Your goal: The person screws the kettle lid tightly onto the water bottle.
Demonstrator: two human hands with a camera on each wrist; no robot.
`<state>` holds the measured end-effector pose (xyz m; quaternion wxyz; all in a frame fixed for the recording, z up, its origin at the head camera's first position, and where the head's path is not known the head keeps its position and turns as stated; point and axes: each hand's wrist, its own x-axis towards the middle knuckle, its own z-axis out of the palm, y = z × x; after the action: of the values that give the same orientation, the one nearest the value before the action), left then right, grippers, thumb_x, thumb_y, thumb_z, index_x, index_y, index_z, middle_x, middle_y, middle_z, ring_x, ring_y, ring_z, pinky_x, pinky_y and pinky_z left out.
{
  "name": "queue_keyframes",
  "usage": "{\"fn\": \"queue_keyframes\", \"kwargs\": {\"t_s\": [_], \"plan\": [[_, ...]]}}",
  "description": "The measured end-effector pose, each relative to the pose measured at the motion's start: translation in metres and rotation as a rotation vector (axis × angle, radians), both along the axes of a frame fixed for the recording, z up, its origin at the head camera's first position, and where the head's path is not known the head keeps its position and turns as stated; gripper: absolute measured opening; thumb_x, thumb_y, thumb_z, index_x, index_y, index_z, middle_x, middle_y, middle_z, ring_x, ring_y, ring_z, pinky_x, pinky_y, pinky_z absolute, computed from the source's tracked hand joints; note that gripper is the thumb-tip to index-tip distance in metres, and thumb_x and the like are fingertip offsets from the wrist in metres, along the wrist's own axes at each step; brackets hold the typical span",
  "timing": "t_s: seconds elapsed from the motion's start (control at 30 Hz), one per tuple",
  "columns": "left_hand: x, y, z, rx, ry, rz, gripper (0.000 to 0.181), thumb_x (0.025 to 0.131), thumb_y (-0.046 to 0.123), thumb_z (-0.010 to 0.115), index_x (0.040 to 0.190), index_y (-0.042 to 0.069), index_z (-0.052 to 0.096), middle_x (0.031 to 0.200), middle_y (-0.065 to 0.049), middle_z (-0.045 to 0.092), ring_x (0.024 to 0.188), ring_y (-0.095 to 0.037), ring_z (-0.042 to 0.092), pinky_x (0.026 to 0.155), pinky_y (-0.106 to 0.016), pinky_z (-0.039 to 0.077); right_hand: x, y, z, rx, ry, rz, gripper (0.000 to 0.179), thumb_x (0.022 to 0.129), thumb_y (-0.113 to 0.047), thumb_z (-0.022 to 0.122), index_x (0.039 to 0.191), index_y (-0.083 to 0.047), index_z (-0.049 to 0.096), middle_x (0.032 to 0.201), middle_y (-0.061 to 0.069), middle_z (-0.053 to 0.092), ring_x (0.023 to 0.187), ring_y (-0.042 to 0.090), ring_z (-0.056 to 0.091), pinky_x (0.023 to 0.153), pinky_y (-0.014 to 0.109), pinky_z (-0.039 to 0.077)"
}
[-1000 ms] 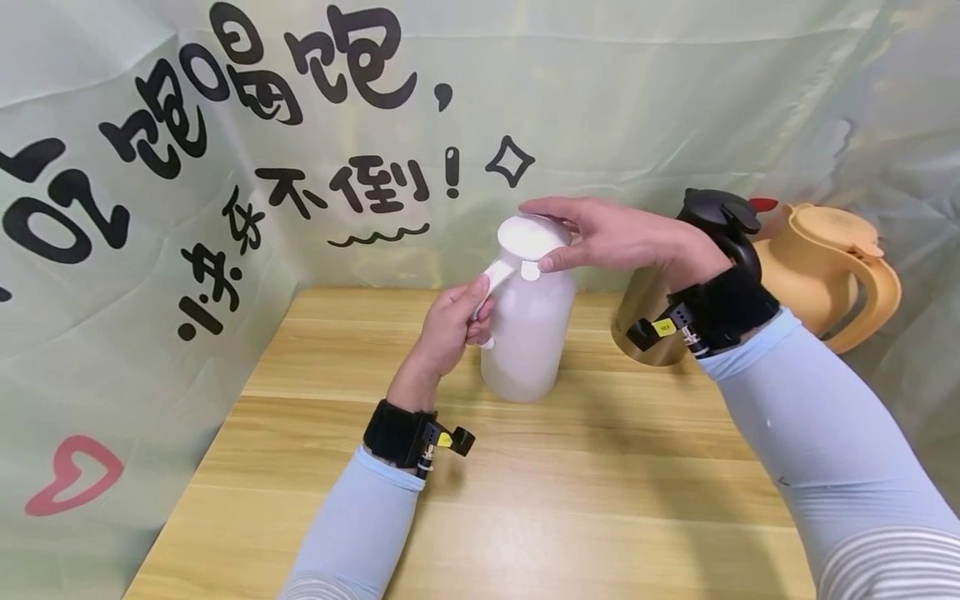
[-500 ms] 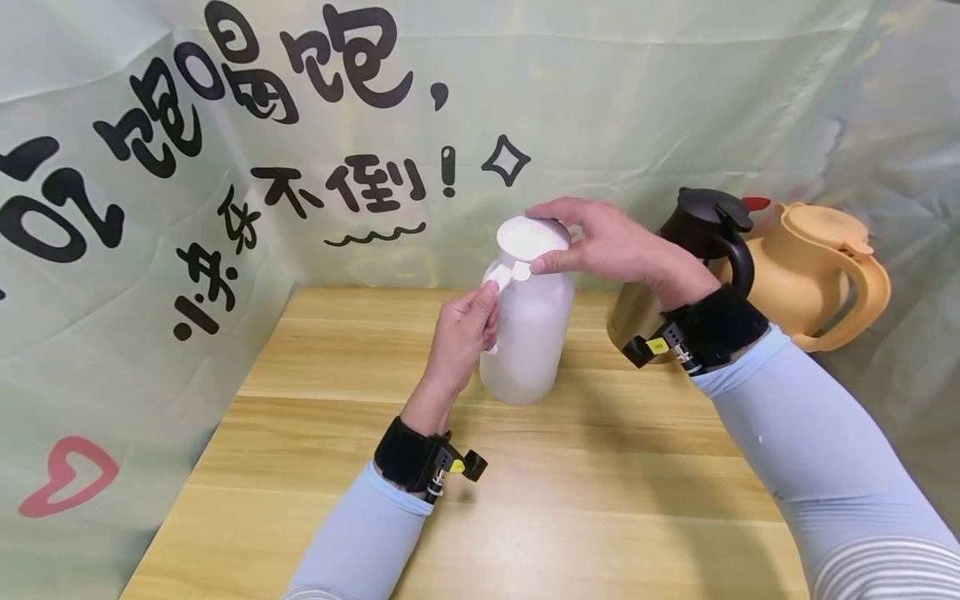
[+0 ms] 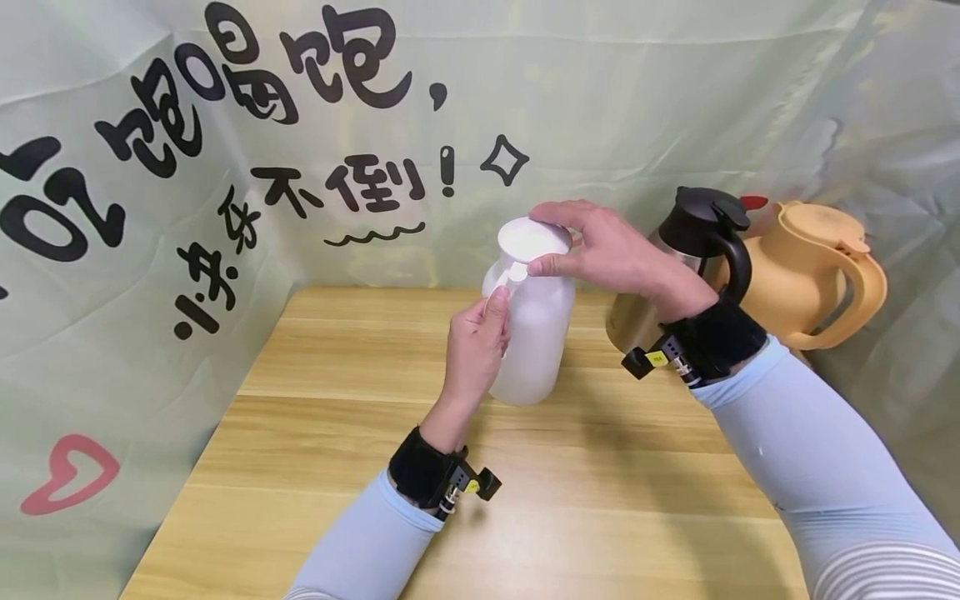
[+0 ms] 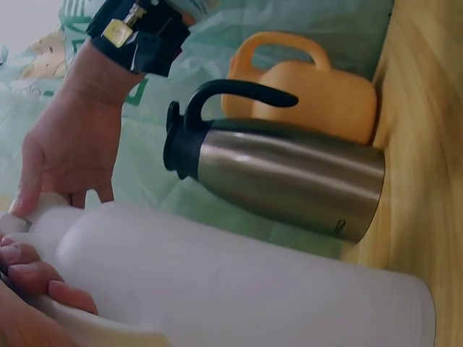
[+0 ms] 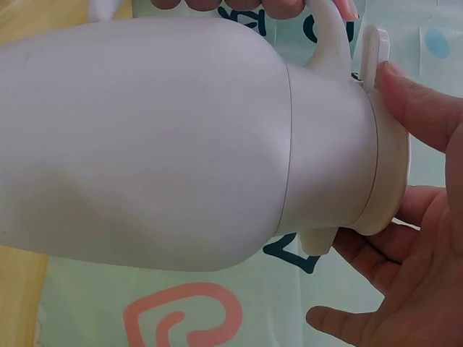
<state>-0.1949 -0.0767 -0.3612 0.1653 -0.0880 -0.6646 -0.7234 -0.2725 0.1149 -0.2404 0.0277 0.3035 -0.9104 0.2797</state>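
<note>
A white thermos jug (image 3: pixel 534 342) stands upright on the wooden table. My left hand (image 3: pixel 476 350) holds its handle (image 5: pixel 333 43), fingers curled round it and thumb along the top. From the right, my right hand (image 3: pixel 609 250) grips the round lid (image 3: pixel 534 239). In the right wrist view the right thumb touches the small lid lever (image 5: pixel 373 54), while the fingers reach round the far side of the lid near the spout (image 5: pixel 317 241). The lid sits on the jug's neck.
Right of the jug, behind my right forearm, stand a steel thermos jug (image 4: pixel 289 177) with a black top and an orange jug (image 3: pixel 795 275). A pale cloth with black lettering (image 3: pixel 375 183) hangs behind and left of the table (image 3: pixel 337 358).
The white jug has turned so that its handle swings from the left towards the front. My left hand has moved right with the handle; the right hand stays on the lid.
</note>
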Motion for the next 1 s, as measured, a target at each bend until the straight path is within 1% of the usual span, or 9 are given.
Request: {"fn": "queue_keyframes", "kwargs": {"t_s": [0.27, 0.43, 0.53, 0.7, 0.83, 1.0], "plan": [[0.006, 0.012, 0.0, -0.031, 0.042, 0.097, 0.052, 0.109, 0.03, 0.059, 0.062, 0.011, 0.049, 0.055, 0.005, 0.044, 0.054, -0.012, 0.041, 0.052, -0.025, 0.033, 0.005, 0.002, -0.002, -0.021, 0.014, -0.015, 0.079, 0.09, -0.048, 0.083, 0.155, -0.016, 0.052, 0.156, 0.011, 0.053, 0.141, 0.032, 0.048, 0.115, 0.056, 0.04], [0.01, 0.018, 0.001, -0.06, 0.044, 0.156, 0.053, 0.108, 0.033, 0.06, 0.061, 0.012, 0.048, 0.054, 0.005, 0.044, 0.055, -0.012, 0.043, 0.055, -0.026, 0.035, 0.007, 0.001, -0.004, -0.026, 0.027, -0.013, 0.077, 0.091, -0.045, 0.082, 0.155, -0.015, 0.052, 0.155, 0.012, 0.055, 0.141, 0.032, 0.047, 0.115, 0.056, 0.039], [0.012, 0.02, 0.001, -0.086, 0.04, 0.18, 0.053, 0.108, 0.035, 0.06, 0.061, 0.013, 0.048, 0.054, 0.004, 0.045, 0.056, -0.012, 0.044, 0.056, -0.027, 0.036, 0.008, 0.0, -0.005, -0.029, 0.037, -0.023, 0.076, 0.091, -0.045, 0.083, 0.153, -0.014, 0.053, 0.152, 0.012, 0.057, 0.14, 0.033, 0.048, 0.113, 0.055, 0.04], [0.014, 0.021, 0.001, -0.106, 0.033, 0.185, 0.055, 0.109, 0.039, 0.059, 0.061, 0.013, 0.047, 0.055, 0.004, 0.045, 0.056, -0.013, 0.044, 0.056, -0.027, 0.035, 0.01, -0.004, -0.006, -0.031, 0.06, -0.03, 0.075, 0.09, -0.046, 0.083, 0.151, -0.012, 0.055, 0.153, 0.01, 0.057, 0.139, 0.034, 0.048, 0.112, 0.056, 0.039], [0.014, 0.022, 0.0, -0.109, 0.037, 0.18, 0.055, 0.109, 0.04, 0.058, 0.062, 0.013, 0.047, 0.055, 0.004, 0.045, 0.055, -0.013, 0.044, 0.056, -0.027, 0.035, 0.011, -0.004, -0.006, -0.026, 0.068, -0.028, 0.074, 0.091, -0.046, 0.082, 0.151, -0.012, 0.055, 0.155, 0.01, 0.055, 0.14, 0.035, 0.047, 0.112, 0.057, 0.039], [0.013, 0.021, -0.001, -0.102, 0.042, 0.13, 0.054, 0.11, 0.038, 0.056, 0.063, 0.013, 0.046, 0.055, 0.004, 0.044, 0.054, -0.013, 0.042, 0.054, -0.026, 0.032, 0.009, 0.0, -0.008, -0.04, 0.055, -0.01, 0.074, 0.091, -0.044, 0.082, 0.152, -0.014, 0.053, 0.154, 0.01, 0.055, 0.14, 0.033, 0.046, 0.112, 0.058, 0.039]]}}
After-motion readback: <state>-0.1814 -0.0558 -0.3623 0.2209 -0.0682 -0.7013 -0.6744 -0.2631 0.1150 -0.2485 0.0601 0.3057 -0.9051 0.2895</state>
